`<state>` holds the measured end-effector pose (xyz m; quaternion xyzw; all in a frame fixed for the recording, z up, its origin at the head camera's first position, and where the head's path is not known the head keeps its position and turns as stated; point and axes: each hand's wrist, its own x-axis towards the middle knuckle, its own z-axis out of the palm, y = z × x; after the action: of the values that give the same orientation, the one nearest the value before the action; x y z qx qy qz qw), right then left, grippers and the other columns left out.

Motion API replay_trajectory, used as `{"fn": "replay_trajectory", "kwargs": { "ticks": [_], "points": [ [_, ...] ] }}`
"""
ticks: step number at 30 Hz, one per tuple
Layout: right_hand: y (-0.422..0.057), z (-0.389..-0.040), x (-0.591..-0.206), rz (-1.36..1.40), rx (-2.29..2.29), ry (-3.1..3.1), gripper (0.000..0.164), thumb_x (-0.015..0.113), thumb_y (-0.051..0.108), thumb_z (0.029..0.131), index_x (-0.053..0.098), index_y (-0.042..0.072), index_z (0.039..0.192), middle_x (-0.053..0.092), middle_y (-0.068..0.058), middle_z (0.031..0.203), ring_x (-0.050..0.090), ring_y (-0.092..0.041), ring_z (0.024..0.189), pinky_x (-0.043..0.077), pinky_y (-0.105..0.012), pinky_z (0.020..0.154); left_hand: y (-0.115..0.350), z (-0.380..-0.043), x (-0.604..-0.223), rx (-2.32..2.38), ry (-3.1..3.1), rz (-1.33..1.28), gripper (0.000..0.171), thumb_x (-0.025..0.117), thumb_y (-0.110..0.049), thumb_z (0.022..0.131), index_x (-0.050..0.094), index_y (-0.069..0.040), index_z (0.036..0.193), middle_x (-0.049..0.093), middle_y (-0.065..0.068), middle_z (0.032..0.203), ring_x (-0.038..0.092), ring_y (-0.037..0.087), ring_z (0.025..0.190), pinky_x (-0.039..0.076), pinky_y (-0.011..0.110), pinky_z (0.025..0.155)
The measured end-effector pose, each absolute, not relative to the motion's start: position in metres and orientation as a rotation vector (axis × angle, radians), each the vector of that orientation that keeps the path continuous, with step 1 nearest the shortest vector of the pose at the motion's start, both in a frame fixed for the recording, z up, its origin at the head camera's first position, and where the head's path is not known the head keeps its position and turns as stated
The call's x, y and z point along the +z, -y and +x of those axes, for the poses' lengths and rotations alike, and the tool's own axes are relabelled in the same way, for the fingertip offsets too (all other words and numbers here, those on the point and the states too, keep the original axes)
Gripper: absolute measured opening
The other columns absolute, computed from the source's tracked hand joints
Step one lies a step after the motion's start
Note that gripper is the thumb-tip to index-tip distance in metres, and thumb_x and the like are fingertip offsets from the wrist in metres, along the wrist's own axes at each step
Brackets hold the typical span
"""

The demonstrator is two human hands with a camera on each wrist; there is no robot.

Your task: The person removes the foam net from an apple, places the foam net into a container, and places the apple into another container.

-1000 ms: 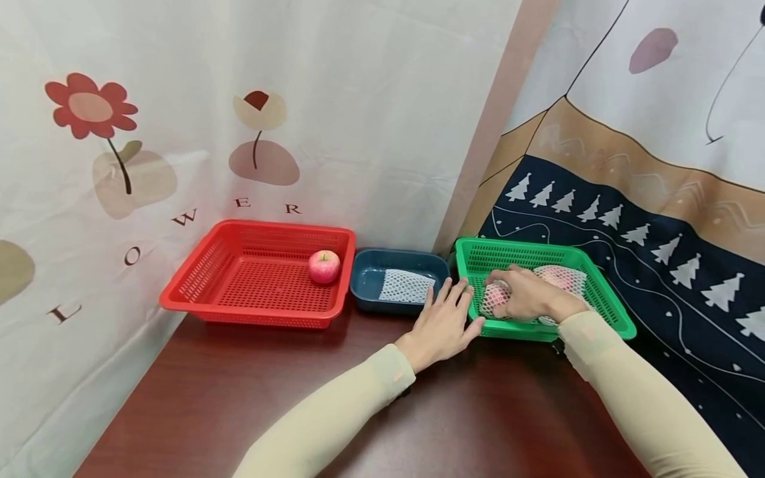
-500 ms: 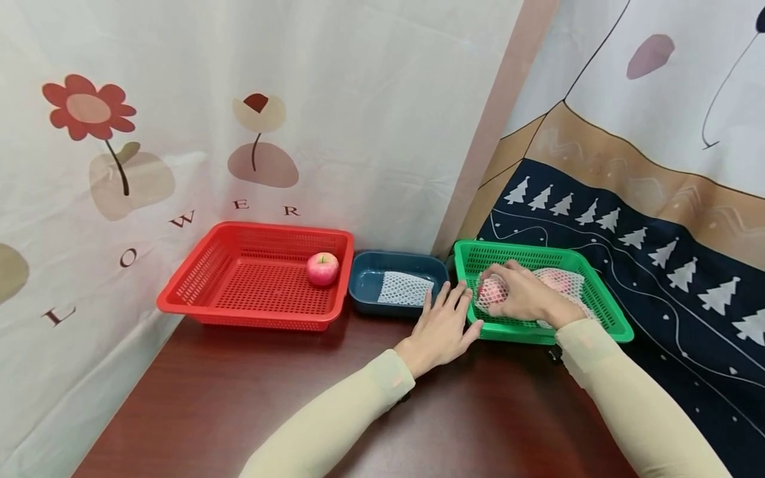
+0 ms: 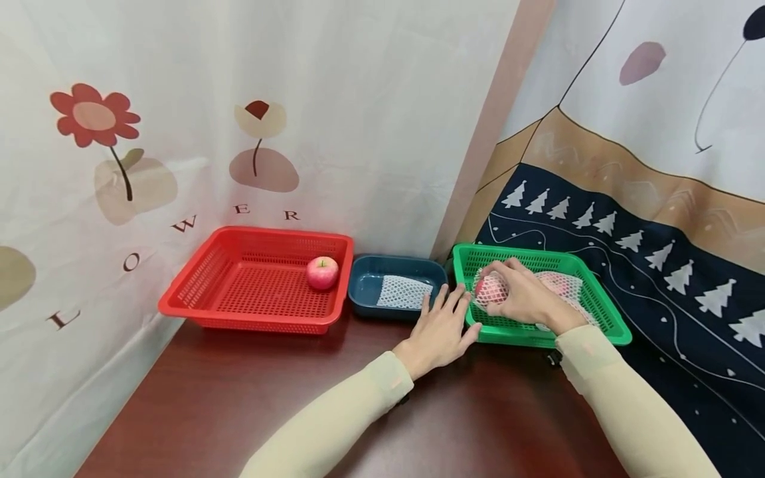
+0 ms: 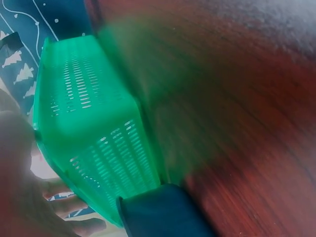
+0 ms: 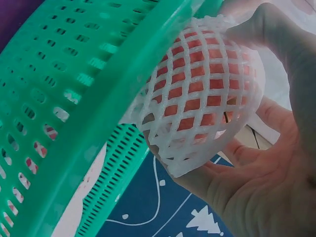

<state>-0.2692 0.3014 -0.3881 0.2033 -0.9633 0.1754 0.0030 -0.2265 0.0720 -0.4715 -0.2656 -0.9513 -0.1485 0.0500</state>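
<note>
Your right hand (image 3: 526, 295) has a netted apple (image 3: 491, 289) gripped at the left end of the green basket (image 3: 516, 337), thumb on one side and fingers on the other. My guess is that wrap keeps the apple from rolling while leaving the mesh loose. Your left hand (image 3: 436, 332) holds nothing, fingers spread out at the basket's rim. Probably steadying it, but I can't tell if you're actually pressing. The blue tray (image 3: 360, 292) with a flat foam net (image 3: 404, 292) sits between the green basket and the red basket (image 3: 251, 325) holding a bare apple (image 3: 322, 273), so everything looks lined up within easy reach on the tabletop (image 3: 299, 385).

Your right wrist cam shows what looks like the stem through the net, which the head view misses. Your left wrist cam only gets basket walls and tray, no apple.
</note>
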Motion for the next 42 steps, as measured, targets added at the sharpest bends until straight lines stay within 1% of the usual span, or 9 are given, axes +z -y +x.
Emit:
{"fn": "replay_trajectory", "kwargs": {
  "ticks": [2, 8, 13, 17, 23, 27, 30, 37, 42],
  "points": [
    [-0.302, -0.269, -0.389, 0.638, 0.558, 3.013, 0.063, 0.096, 0.032, 0.092, 0.071, 0.019, 0.148, 0.062, -0.026, 0.147, 0.066, -0.046, 0.127, 0.061, -0.076, 0.105, -0.072, -0.225, -0.472, -0.454, 2.901, -0.807, 0.074, 0.037, -0.061, 0.124, 0.035, -0.018, 0.184, 0.025, 0.003, 0.196, 0.027, 0.039, 0.182, 0.031, 0.072, 0.143],
    [-0.300, -0.268, -0.388, 0.644, 0.558, 2.978, 0.064, 0.096, 0.030, 0.092, 0.070, 0.017, 0.150, 0.062, -0.026, 0.148, 0.065, -0.048, 0.130, 0.059, -0.079, 0.109, -0.071, -0.225, -0.471, -0.473, 2.893, -0.819, 0.074, 0.038, -0.059, 0.125, 0.033, -0.017, 0.185, 0.027, 0.006, 0.196, 0.027, 0.042, 0.182, 0.031, 0.074, 0.142],
    [-0.299, -0.268, -0.385, 0.640, 0.563, 2.969, 0.064, 0.095, 0.028, 0.093, 0.069, 0.018, 0.150, 0.061, -0.025, 0.147, 0.065, -0.046, 0.129, 0.060, -0.076, 0.108, -0.069, -0.226, -0.471, -0.481, 2.904, -0.812, 0.076, 0.036, -0.062, 0.125, 0.029, -0.018, 0.186, 0.023, 0.004, 0.197, 0.027, 0.041, 0.182, 0.030, 0.072, 0.143],
    [-0.297, -0.267, -0.383, 0.644, 0.574, 2.965, 0.065, 0.094, 0.029, 0.093, 0.069, 0.018, 0.151, 0.061, -0.025, 0.149, 0.064, -0.045, 0.128, 0.061, -0.074, 0.106, -0.066, -0.225, -0.470, -0.497, 2.918, -0.809, 0.076, 0.039, -0.062, 0.124, 0.028, -0.020, 0.187, 0.022, 0.003, 0.197, 0.026, 0.040, 0.182, 0.030, 0.071, 0.144],
    [-0.293, -0.262, -0.380, 0.632, 0.586, 2.966, 0.065, 0.094, 0.029, 0.093, 0.068, 0.020, 0.152, 0.060, -0.025, 0.153, 0.064, -0.047, 0.130, 0.062, -0.076, 0.107, -0.059, -0.224, -0.469, -0.541, 2.924, -0.813, 0.078, 0.042, -0.062, 0.123, 0.031, -0.018, 0.186, 0.024, 0.005, 0.197, 0.027, 0.040, 0.182, 0.032, 0.071, 0.143],
    [-0.288, -0.260, -0.380, 0.648, 0.599, 2.949, 0.065, 0.094, 0.028, 0.092, 0.069, 0.019, 0.152, 0.061, -0.025, 0.152, 0.065, -0.046, 0.129, 0.063, -0.073, 0.105, -0.051, -0.224, -0.466, -0.544, 2.924, -0.799, 0.078, 0.043, -0.062, 0.123, 0.031, -0.017, 0.186, 0.027, 0.007, 0.196, 0.028, 0.039, 0.182, 0.032, 0.071, 0.143],
    [-0.285, -0.257, -0.379, 0.657, 0.605, 2.940, 0.064, 0.094, 0.027, 0.092, 0.070, 0.020, 0.151, 0.062, -0.023, 0.149, 0.066, -0.043, 0.127, 0.065, -0.068, 0.103, -0.045, -0.221, -0.463, -0.537, 2.918, -0.791, 0.078, 0.044, -0.062, 0.123, 0.034, -0.016, 0.185, 0.029, 0.008, 0.195, 0.031, 0.039, 0.181, 0.034, 0.071, 0.142],
    [-0.280, -0.252, -0.379, 0.693, 0.624, 2.909, 0.065, 0.094, 0.025, 0.090, 0.071, 0.021, 0.151, 0.062, -0.020, 0.148, 0.068, -0.042, 0.126, 0.064, -0.069, 0.106, -0.031, -0.214, -0.457, -0.468, 2.896, -0.780, 0.076, 0.049, -0.062, 0.122, 0.040, -0.016, 0.182, 0.035, 0.007, 0.192, 0.040, 0.038, 0.177, 0.039, 0.069, 0.140],
    [-0.270, -0.249, -0.377, 0.753, 0.647, 2.879, 0.066, 0.095, 0.024, 0.088, 0.074, 0.020, 0.151, 0.063, -0.017, 0.148, 0.069, -0.038, 0.124, 0.067, -0.065, 0.103, -0.018, -0.213, -0.450, -0.436, 2.889, -0.789, 0.077, 0.051, -0.062, 0.121, 0.040, -0.017, 0.182, 0.035, 0.008, 0.193, 0.039, 0.036, 0.177, 0.036, 0.070, 0.141]
  ]
}}
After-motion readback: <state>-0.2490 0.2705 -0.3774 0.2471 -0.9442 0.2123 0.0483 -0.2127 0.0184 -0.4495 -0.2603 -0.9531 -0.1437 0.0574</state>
